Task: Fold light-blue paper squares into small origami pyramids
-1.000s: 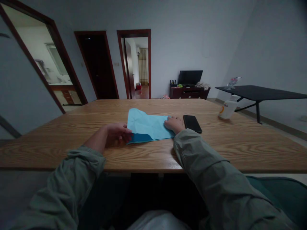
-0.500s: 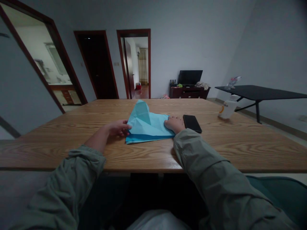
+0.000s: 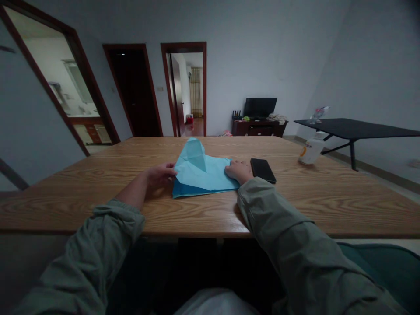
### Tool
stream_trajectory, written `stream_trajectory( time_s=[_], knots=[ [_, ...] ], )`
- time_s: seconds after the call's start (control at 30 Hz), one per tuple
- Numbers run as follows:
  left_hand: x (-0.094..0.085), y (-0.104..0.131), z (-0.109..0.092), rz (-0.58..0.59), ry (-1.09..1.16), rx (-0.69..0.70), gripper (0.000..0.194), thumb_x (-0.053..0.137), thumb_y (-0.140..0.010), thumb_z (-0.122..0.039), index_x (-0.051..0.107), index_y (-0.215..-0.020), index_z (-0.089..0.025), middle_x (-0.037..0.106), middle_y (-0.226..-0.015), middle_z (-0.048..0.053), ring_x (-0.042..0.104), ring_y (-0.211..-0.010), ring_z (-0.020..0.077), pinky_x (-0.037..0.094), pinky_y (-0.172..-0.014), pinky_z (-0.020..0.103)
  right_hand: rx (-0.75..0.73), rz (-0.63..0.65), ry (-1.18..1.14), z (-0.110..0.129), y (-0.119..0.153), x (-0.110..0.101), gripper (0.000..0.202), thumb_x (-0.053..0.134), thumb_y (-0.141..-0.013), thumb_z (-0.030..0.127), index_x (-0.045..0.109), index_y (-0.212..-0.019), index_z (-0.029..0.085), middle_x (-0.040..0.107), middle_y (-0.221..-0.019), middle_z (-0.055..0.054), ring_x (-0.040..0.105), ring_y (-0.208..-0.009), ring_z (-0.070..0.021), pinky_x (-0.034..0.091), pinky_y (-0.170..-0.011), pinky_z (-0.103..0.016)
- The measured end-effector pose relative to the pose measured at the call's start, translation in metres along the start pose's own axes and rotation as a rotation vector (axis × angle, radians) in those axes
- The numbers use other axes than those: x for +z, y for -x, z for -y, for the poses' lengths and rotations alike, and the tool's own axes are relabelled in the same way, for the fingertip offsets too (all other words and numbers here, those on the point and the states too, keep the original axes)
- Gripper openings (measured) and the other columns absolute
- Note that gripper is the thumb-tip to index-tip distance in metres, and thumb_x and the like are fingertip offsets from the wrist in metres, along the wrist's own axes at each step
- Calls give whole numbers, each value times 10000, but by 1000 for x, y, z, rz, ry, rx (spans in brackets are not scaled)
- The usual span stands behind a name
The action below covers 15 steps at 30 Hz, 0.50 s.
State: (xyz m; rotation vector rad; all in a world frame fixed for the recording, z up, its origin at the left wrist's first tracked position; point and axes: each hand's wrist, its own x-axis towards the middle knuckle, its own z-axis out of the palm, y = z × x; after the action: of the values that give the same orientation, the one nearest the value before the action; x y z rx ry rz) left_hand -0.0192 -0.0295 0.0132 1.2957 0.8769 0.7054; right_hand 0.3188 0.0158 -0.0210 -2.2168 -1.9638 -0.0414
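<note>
A creased sheet of light blue paper [image 3: 203,170] lies on the wooden table, its upper left part sticking up in a peak. Darker blue shows along its front edge, where the layers part slightly. My left hand [image 3: 161,173] pinches the paper's left edge between thumb and fingers. Across the right end of the paper rests my right hand [image 3: 239,170], palm down with its fingers stretched out, pressing on it. Just right of that hand is a black smartphone [image 3: 263,170], lying flat.
The wooden table [image 3: 114,183] spans the view. A white bottle [image 3: 311,151] stands at its right side. Beyond are a black table [image 3: 357,127] with a clear plastic item on it, and a cabinet [image 3: 259,128] with a television. A green chair [image 3: 380,258] is at lower right.
The left edge of the paper has shifted slightly in my left hand, and less of the darker layer shows at the front. My right hand stays in place.
</note>
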Motion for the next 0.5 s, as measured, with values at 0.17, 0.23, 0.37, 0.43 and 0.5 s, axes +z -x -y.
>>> stream_trajectory(
  time_s=[0.17, 0.23, 0.37, 0.43, 0.5],
  knots=[
    [-1, 1, -2, 23, -46, 33, 409, 819, -571, -258, 498, -804, -156, 498, -640, -48, 450, -466, 30, 255, -353, 114, -1, -8, -4, 0, -1, 1, 543, 392, -868, 395, 536, -1295, 92, 502, -1324, -214, 430, -1218, -374, 318, -962, -487],
    [0, 2, -3, 42, -91, 19, 445, 823, -578, -278, 516, -877, -155, 512, -669, -42, 438, -460, 23, 229, -346, 112, 3, -8, 1, 0, -1, 1, 542, 395, -867, 394, 538, -1293, 90, 502, -1324, -216, 435, -1215, -371, 315, -965, -483],
    [-3, 6, -6, 67, -202, -9, 455, 819, -612, -310, 500, -905, -171, 496, -651, -56, 402, -435, 16, 205, -341, 118, -12, -12, 3, 0, -1, 0, 547, 392, -865, 417, 552, -1281, 98, 516, -1316, -204, 445, -1205, -378, 324, -956, -479],
    [-7, 9, -6, 63, -246, -11, 435, 814, -630, -317, 460, -842, -180, 484, -610, -66, 392, -416, 18, 226, -346, 123, -12, -6, 7, 0, 0, -1, 543, 391, -865, 414, 558, -1276, 101, 523, -1310, -200, 445, -1205, -378, 325, -957, -477],
    [-12, 13, -7, 53, -261, -28, 454, 814, -633, -322, 415, -807, -193, 483, -580, -72, 396, -401, 25, 246, -349, 128, -21, 18, 12, -1, 1, -3, 541, 380, -869, 403, 555, -1278, 95, 518, -1312, -207, 440, -1211, -378, 321, -962, -476]
  ],
)
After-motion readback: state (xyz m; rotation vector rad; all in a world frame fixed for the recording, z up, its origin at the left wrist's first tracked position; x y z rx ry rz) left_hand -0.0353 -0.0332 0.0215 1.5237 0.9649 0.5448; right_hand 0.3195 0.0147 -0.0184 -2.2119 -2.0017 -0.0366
